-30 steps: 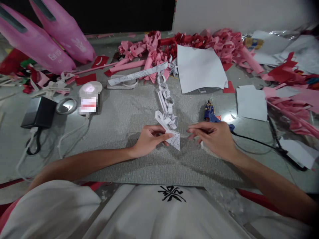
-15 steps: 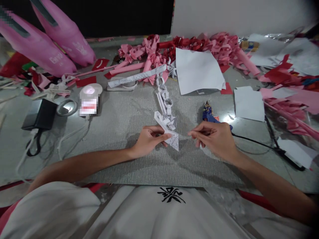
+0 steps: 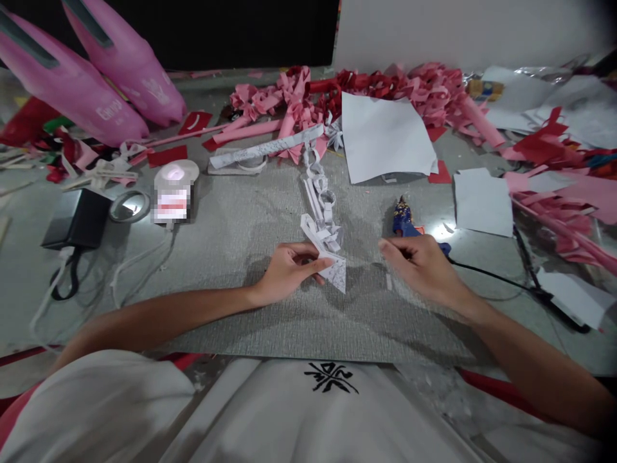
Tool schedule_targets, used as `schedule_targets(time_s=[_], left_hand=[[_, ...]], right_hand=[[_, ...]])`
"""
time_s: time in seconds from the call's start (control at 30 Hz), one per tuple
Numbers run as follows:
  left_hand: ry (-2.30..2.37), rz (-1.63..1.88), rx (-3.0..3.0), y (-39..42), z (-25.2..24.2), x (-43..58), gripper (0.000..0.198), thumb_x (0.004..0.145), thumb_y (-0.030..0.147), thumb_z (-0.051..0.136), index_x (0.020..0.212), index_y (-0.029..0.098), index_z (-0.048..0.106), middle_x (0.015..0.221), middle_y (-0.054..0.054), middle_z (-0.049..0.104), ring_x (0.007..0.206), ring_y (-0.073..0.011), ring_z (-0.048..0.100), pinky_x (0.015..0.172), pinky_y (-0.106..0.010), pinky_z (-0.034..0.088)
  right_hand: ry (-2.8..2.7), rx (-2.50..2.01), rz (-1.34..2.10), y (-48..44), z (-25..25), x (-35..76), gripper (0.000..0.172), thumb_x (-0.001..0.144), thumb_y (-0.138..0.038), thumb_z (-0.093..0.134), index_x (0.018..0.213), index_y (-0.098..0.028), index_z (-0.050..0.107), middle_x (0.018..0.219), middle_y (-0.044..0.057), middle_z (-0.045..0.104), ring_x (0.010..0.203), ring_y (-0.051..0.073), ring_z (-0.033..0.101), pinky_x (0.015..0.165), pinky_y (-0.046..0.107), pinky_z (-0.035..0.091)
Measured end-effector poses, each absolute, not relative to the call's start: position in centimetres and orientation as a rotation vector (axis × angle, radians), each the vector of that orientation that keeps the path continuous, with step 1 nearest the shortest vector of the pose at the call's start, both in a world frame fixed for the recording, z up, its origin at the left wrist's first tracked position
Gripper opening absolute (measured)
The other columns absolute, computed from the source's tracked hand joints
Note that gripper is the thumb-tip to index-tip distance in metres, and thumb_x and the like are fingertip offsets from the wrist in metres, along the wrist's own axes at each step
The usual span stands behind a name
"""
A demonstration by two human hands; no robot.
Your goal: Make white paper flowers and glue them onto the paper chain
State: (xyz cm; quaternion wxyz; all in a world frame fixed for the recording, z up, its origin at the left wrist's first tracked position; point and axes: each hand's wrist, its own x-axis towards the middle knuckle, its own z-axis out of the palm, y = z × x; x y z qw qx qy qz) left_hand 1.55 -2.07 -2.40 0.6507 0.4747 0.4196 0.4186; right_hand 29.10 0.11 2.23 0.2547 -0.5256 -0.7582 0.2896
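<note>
Left hand [image 3: 292, 273]: fingers closed, thumb above, pinching a white, printed, folded paper piece with a pointed end [image 3: 338, 275] over the grey textured worktop [image 3: 241, 212]. Right hand [image 3: 421, 267]: fingers curled in; whether anything small is held cannot be told. It stands apart from the folded piece, overlapping in view the blue glue gun with a stained nozzle [image 3: 402, 218]; contact is unconfirmed.

Hazards, as judged: a firmer pinch could crease the folded piece. The white paper-loop chain [image 3: 321, 183] lies right at its upper edge; a sideways pull could snag or flatten the loops. Should the right wrist catch the thin black cable [image 3: 486, 271], the glue gun could be dragged. Nozzle heat cannot be determined; if hot, a brush risks a burn.
</note>
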Motion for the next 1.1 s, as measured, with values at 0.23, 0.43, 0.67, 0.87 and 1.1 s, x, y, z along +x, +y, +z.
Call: schedule_targets(time_s=[0.23,0.43,0.67,0.87,1.1], left_hand=[[0.998,0.929,1.096,-2.0,-2.6,1.5,0.034,0.081,0.044,0.088,0.084,0.011,0.077,0.083,-0.006,0.074,0.059,-0.0132,0.072,0.055,-0.025,0.064],[0.993,0.916,1.105,-2.1,-2.5,1.5,0.035,0.081,0.045,0.087,0.086,0.012,0.078,0.086,-0.008,0.076,0.062,-0.0142,0.073,0.057,-0.027,0.065],[0.954,0.956,1.096,-2.2,-2.1,1.8,0.03,0.08,0.04,0.089,0.087,0.012,0.08,0.084,-0.006,0.076,0.065,-0.0131,0.07,0.059,-0.027,0.065],[0.932,0.954,1.144,-2.2,-1.8,2.0,0.029,0.083,0.041,0.087,0.087,0.013,0.079,0.081,-0.005,0.074,0.068,-0.0116,0.066,0.06,-0.023,0.061],[0.95,0.906,1.214,-2.3,-2.0,1.8,0.03,0.088,0.045,0.081,0.093,0.015,0.082,0.086,-0.007,0.078,0.067,-0.0121,0.066,0.059,-0.023,0.058]], right_hand=[[-2.077,-1.355,0.068,1.7,2.0,30.2,0.072,0.097,-0.025,0.07,0.161,-0.027,0.038,0.171,0.017,0.037,0.158,0.038,0.037,0.125,0.057,0.037],[-1.921,-1.277,0.347,0.6,2.5,29.8,0.012,0.099,-0.028,0.069,0.107,-0.028,0.078,0.117,0.008,0.079,0.105,0.027,0.076,0.096,0.046,0.061],[-1.908,-1.202,1.155,-1.5,0.8,26.4,0.031,0.099,-0.041,0.067,0.124,-0.023,0.069,0.101,0.006,0.079,0.061,0.013,0.067,0.053,0.027,0.053],[-1.815,-1.179,1.253,-2.6,-0.2,23.9,0.025,0.096,-0.043,0.07,0.085,-0.02,0.072,0.068,0.0,0.068,0.054,0.01,0.053,0.048,0.024,0.041],[-1.811,-1.177,1.212,-2.6,-0.6,23.8,0.027,0.095,-0.04,0.069,0.077,-0.02,0.071,0.062,-0.002,0.063,0.053,0.009,0.049,0.049,0.024,0.038]])
